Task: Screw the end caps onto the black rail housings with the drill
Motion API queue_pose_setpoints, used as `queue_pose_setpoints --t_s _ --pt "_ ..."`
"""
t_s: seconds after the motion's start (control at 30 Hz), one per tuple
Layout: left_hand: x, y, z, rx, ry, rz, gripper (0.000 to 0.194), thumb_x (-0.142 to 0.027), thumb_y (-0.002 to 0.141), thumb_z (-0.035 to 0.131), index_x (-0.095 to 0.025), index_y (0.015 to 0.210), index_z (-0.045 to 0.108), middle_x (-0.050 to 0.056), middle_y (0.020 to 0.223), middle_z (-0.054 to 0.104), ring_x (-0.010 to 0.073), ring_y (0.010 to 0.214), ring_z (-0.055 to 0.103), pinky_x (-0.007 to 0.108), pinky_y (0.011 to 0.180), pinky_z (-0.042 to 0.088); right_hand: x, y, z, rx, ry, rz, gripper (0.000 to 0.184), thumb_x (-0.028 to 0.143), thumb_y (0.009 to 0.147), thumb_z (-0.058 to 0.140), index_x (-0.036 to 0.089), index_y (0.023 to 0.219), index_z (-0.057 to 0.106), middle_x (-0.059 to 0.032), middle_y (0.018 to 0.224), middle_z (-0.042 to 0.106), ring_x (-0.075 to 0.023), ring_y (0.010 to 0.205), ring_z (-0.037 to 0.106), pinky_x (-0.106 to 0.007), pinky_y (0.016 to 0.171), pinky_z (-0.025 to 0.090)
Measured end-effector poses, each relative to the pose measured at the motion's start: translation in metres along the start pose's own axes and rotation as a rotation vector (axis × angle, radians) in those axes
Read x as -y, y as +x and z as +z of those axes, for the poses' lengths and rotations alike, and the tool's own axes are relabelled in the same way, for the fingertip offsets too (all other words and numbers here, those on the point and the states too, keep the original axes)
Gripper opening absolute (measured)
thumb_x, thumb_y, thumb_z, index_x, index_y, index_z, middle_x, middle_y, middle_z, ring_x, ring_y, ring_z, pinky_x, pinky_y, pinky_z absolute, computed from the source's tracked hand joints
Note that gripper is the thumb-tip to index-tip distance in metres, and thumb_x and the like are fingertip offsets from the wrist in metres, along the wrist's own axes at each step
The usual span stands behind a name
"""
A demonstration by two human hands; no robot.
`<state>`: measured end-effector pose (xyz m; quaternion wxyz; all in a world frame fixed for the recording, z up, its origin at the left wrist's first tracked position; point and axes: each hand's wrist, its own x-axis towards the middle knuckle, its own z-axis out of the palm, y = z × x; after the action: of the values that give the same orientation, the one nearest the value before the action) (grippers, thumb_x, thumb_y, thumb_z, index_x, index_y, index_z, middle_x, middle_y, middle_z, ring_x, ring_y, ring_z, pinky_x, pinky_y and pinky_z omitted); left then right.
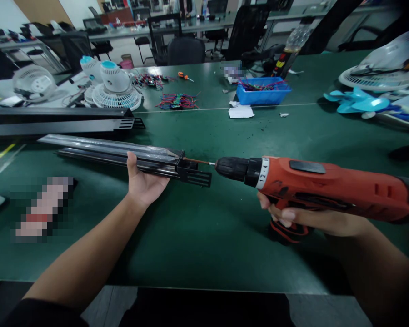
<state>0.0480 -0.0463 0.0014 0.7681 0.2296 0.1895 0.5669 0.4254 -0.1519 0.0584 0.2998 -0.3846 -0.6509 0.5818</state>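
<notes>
My left hand (142, 181) grips a long black metal rail (122, 156) from below, thumb up against its near side, holding it level just above the green table (204, 236). My right hand (303, 218) is wrapped round the handle of a red cordless drill (327, 184). The drill points left, and its thin bit (199, 161) touches the slotted right end (194, 172) of the rail.
Longer black rails (54, 122) lie at the left. Behind are white fan parts (112, 86), coloured wire bundles (177, 101), an orange screwdriver (185, 76), a blue bin (262, 91), blue fan blades (357, 102) and office chairs. A blurred patch lies at the near left.
</notes>
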Motion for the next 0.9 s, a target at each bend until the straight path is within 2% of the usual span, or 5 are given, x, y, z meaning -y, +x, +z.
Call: queue_pose_setpoints --t_s 0.17,0.47,0.7,0.9 --pt "0.000 0.000 0.001 0.008 -0.016 0.001 0.064 -0.080 0.092 0.068 -0.022 0.117 0.079 0.010 0.118 0.084 0.0340 0.130 0.074 0.045 0.112 0.060 -0.001 0.000 0.000 -0.006 -0.002 0.006 0.030 0.049 0.098 0.077 0.023 0.112 0.073 0.0040 0.067 0.058 -0.0112 0.050 0.051 -0.022 0.045 0.047" --pt "-0.001 -0.001 0.005 -0.026 0.007 0.012 0.061 -0.079 0.092 0.069 -0.022 0.111 0.079 0.010 0.117 0.084 0.0330 0.127 0.075 0.043 0.110 0.061 0.014 0.007 0.006 -0.011 -0.010 -0.027 0.025 0.045 0.097 0.079 0.023 0.105 0.074 0.0027 0.065 0.061 -0.0110 0.049 0.052 -0.021 0.044 0.047" --pt "0.000 -0.001 0.004 -0.017 -0.014 0.003 0.062 -0.079 0.093 0.068 -0.023 0.116 0.079 0.009 0.117 0.085 0.0321 0.127 0.076 0.044 0.113 0.059 0.007 0.005 0.003 -0.001 0.002 -0.026 0.025 0.044 0.097 0.079 0.022 0.109 0.073 0.0016 0.067 0.064 -0.0114 0.049 0.055 -0.020 0.044 0.048" --pt "0.000 -0.001 0.006 -0.021 0.012 0.007 0.062 -0.081 0.092 0.068 -0.023 0.111 0.079 0.009 0.118 0.085 0.0321 0.128 0.075 0.043 0.112 0.060 0.007 0.005 0.003 0.008 0.025 -0.027 0.025 0.043 0.097 0.079 0.022 0.109 0.073 0.0023 0.066 0.062 -0.0115 0.050 0.053 -0.021 0.044 0.048"
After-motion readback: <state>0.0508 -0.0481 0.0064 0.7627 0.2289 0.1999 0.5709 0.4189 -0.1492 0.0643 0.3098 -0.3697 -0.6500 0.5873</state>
